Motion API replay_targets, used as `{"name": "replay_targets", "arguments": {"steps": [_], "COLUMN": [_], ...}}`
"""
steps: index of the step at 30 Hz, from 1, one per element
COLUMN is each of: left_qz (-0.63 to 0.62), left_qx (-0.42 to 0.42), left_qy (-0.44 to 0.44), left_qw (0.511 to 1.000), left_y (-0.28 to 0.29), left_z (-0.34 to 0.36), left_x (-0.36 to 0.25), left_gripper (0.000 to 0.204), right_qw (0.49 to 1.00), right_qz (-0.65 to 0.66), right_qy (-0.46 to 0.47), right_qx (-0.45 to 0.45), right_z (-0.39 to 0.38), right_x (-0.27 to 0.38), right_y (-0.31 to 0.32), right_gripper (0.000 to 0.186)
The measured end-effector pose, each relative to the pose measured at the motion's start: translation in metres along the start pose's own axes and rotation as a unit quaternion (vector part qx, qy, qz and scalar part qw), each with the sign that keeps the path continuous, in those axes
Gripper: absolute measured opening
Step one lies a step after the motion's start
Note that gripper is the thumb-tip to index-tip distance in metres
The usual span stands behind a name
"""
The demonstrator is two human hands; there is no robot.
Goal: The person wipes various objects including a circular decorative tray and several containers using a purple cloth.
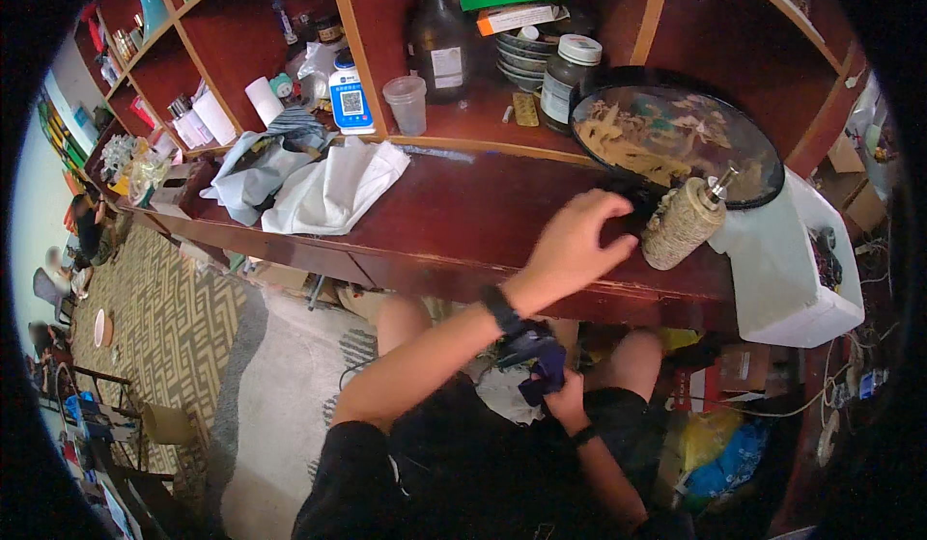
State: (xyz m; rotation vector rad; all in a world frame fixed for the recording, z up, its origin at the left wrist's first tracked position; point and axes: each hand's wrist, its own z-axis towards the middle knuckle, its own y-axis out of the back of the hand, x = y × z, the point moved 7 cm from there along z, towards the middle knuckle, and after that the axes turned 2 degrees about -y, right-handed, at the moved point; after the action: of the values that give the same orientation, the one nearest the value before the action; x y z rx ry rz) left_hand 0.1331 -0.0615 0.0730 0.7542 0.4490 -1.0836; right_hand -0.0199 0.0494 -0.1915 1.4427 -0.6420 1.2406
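My left hand (579, 246) hovers over the brown wooden ledge, fingers curved and apart with nothing visible in them, just left of a textured beige pump bottle (681, 226). A dark object (637, 202), too indistinct to name, lies beyond my fingertips, partly hidden. Behind the bottle is a black-rimmed oval tray (599, 125) with a landscape picture. Low in front of the ledge, between my knees, my right hand (566, 395) grips a dark purple cloth (541, 376), bunched beside some darker material.
Pale cloths (328, 183) lie leftward on the ledge (454, 212); a white box (792, 289) is at right. Shelves hold bottles, a cup (406, 106) and stacked bowls (521, 57). Bags (734, 453) lie below right. Other people (92, 226) sit at far left.
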Motion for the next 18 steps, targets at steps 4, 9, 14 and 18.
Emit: {"name": "replay_targets", "arguments": {"steps": [4, 9, 14, 18], "left_qz": [0.050, 0.289, 0.477, 0.557], "left_qx": [-0.016, -0.066, 0.032, 0.104], "left_qy": [0.144, 0.095, 0.083, 0.087], "left_qw": [0.988, 0.950, 0.874, 0.820], "left_y": [0.096, 0.206, 0.196, 0.186], "left_z": [-0.003, 0.044, 0.089, 0.090], "left_x": [0.052, 0.130, 0.162, 0.194], "left_gripper": [0.010, 0.018, 0.032, 0.033], "right_qw": [0.997, 0.994, 0.972, 0.946], "right_qz": [0.024, 0.083, 0.195, 0.273], "right_qy": [-0.063, -0.067, -0.125, -0.155], "right_qx": [0.024, 0.005, -0.040, -0.080], "right_z": [0.002, 0.015, 0.019, 0.023], "right_x": [-0.030, -0.047, -0.112, -0.120], "right_y": [-0.008, -0.010, -0.006, 0.001], "right_gripper": [0.016, 0.014, 0.021, 0.018]}}
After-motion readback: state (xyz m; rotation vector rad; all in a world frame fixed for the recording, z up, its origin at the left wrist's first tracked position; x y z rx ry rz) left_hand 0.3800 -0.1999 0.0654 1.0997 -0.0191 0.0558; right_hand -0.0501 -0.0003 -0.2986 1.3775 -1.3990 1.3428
